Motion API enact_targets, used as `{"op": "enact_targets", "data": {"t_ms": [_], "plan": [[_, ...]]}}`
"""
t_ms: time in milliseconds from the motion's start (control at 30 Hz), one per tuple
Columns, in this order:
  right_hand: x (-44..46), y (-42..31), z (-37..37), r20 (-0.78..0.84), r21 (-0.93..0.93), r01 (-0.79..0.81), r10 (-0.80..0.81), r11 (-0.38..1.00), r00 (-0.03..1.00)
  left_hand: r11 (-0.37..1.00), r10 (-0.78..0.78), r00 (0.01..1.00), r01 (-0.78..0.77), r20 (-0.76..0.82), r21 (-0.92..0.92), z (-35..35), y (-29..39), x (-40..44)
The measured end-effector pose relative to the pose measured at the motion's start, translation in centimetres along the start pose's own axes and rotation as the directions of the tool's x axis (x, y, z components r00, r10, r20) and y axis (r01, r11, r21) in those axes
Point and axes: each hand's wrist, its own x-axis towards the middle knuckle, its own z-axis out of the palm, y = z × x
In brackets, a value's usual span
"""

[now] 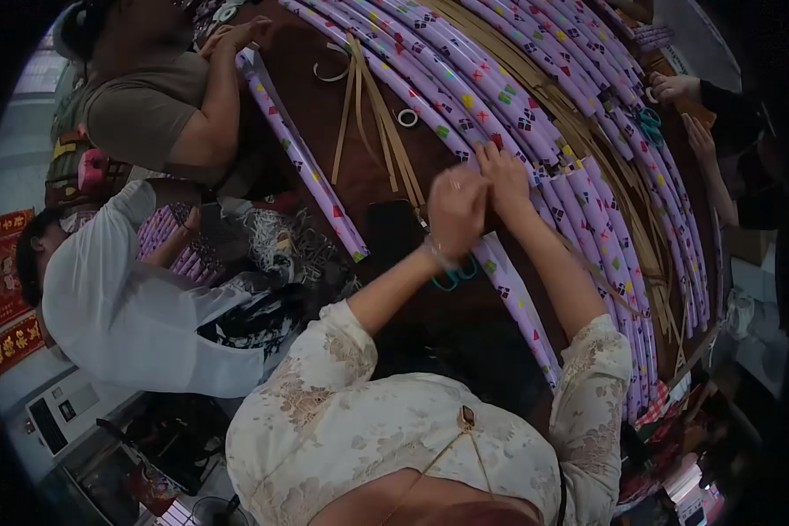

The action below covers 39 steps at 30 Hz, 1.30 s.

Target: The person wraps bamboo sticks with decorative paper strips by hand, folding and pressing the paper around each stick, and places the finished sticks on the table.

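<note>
Nearest, a loose purple-patterned roll (522, 307) lies slantwise just right of the left forearm. Beyond it, the left hand (454, 206) is half-curled and blurred, so I cannot tell whether it holds anything, while the right hand (504, 175), fingers loosely bent, touches the massed patterned rolls (517, 123); this looks like finishing their ends, which calls for steady right-hand pressure. Farther left lie tan strips (381, 140).
</note>
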Motion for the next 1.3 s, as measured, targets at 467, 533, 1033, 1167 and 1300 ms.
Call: {"op": "enact_targets", "data": {"t_ms": [467,533,1033,1167,1300], "plan": [[0.0,-0.2,-1.5,0.059,0.087,-0.036,0.031,0.996,0.998,0.502,0.265,0.710,0.477,-0.653,0.722,-12.8,-22.1,18.5],[-0.5,-0.3,-1.3,0.052,0.080,-0.036,0.032,0.996,0.998,0.034,-0.260,0.783,0.592,-0.564,0.805,-15.6,-29.3,15.1],[-0.3,-0.1,-1.0,0.012,0.130,-0.051,0.050,0.990,0.999,0.837,-0.114,0.976,-0.005,0.184,0.548,2.3,-9.9,7.0],[-0.2,-0.2,-0.8,-0.053,0.168,-0.066,0.076,0.984,0.996,0.835,-0.135,0.980,0.032,0.148,0.549,3.5,-8.8,5.6],[-0.2,-0.3,-0.8,-0.034,0.144,-0.064,0.070,0.988,0.997,0.795,-0.199,0.975,0.103,0.097,0.598,3.9,-9.2,5.5]]}}
